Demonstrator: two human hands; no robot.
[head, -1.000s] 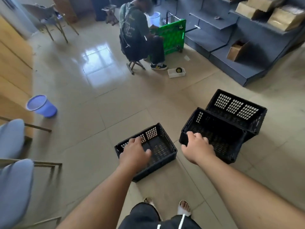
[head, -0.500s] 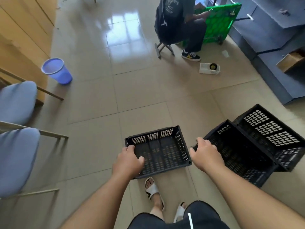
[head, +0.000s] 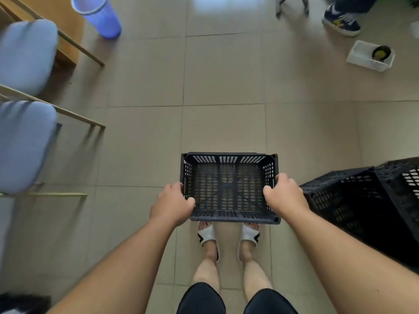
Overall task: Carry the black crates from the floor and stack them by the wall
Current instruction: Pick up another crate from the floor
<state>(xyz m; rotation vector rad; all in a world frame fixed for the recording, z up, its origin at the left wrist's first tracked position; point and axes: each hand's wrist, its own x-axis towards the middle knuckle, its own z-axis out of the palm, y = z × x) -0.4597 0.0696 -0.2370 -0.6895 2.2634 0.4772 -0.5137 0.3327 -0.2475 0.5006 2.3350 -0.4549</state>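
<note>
A small black perforated crate (head: 229, 186) hangs level above the tiled floor, just in front of my sandalled feet. My left hand (head: 173, 206) grips its left wall, thumb inside the rim. My right hand (head: 283, 196) grips its right wall the same way. Two larger black crates (head: 367, 205) sit on the floor at the right, one pushed against the other, and run out of the frame.
Two blue cushioned chairs (head: 25, 141) with thin metal legs stand at the left. A purple bucket (head: 97, 14) sits at the top left beside wooden panelling. A white tray (head: 369, 56) and another person's shoe (head: 341, 21) are at the top right.
My right hand left the larger crate and took the small crate's right wall. The small crate rose off the floor and turned square to me. My view tilted down.
</note>
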